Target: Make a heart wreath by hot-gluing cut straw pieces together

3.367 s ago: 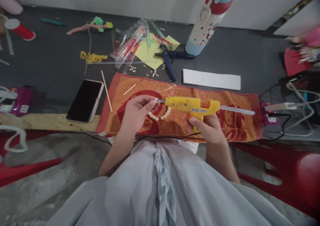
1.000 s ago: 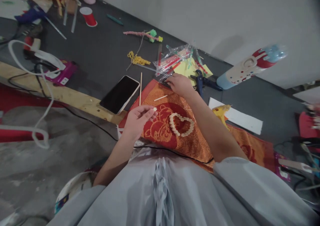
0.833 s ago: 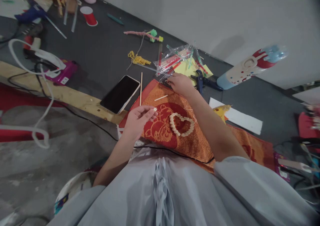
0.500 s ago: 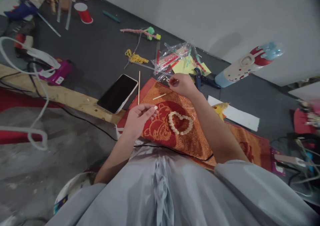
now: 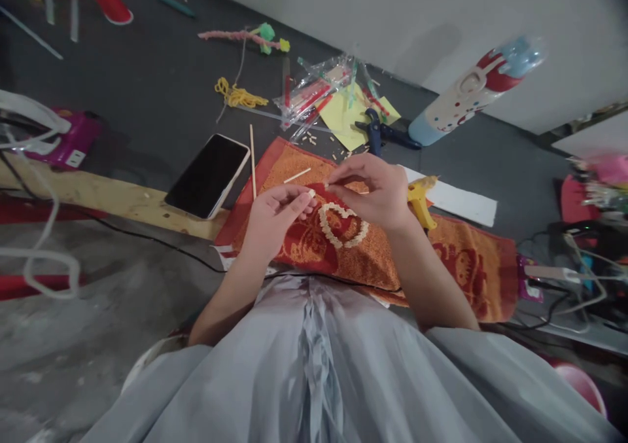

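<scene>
One pale heart-shaped outline (image 5: 326, 229), lying flat on one orange-and-red towel (image 5: 377, 265), serves as our landmark. Of two hands, the left hand (image 5: 272, 220) is just left of the heart, its grip closed on one small pale piece (image 5: 311, 194), which we see near the heart's far left edge. The right hand (image 5: 375, 191) is at the heart's far right side, its grip pinched on what appears to be one tiny pale bit (image 5: 326, 186), just beyond the heart. Also beyond the heart, we find one short thin stick (image 5: 297, 175) on the towel. One longer stick (image 5: 253, 161) and one phone (image 5: 209, 176) lie left of the heart. To its right we note one yellow glue gun (image 5: 419, 201) and one white strip (image 5: 464, 199). Farther beyond the heart, the dark bench (image 5: 161, 83) carries one dark blue hand tool (image 5: 375, 132), cut bits (image 5: 313, 140) too small for us to count, and one bottle (image 5: 466, 99), the last to the right. Beyond the heart and leftward we count one yellow cord bundle (image 5: 240, 96), one teal pen (image 5: 173, 2) and one red spool (image 5: 110, 1).
</scene>
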`<move>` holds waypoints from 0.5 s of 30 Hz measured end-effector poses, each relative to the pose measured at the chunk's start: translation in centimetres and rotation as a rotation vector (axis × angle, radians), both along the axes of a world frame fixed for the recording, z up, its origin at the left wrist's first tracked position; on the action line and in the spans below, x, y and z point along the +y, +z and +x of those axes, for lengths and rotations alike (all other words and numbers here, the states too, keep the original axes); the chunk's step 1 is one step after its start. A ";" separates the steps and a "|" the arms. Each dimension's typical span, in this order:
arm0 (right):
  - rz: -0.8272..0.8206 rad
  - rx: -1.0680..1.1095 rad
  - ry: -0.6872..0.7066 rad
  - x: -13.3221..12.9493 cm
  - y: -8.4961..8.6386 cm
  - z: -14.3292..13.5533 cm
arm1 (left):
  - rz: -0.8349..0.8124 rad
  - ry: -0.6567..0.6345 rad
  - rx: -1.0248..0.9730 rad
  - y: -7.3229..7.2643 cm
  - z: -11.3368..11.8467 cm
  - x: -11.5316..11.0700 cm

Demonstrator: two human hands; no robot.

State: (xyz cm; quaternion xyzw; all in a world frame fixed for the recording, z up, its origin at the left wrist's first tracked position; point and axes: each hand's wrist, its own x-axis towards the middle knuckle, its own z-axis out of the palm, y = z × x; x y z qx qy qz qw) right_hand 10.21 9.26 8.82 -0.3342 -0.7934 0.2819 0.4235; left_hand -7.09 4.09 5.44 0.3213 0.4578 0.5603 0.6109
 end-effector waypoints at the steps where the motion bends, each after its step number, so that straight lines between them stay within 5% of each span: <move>1: 0.048 -0.016 -0.028 -0.4 0.2 0.0 | -0.005 0.004 0.001 0.1 0.1 0.0; 9: 0.336 -0.194 -0.133 -1.7 0.3 -0.3 | -0.011 0.005 -0.032 0.3 0.7 -0.2; 15: 0.373 -0.229 -0.115 -1.9 0.2 -0.2 | -0.043 -0.005 -0.017 0.8 0.9 -0.1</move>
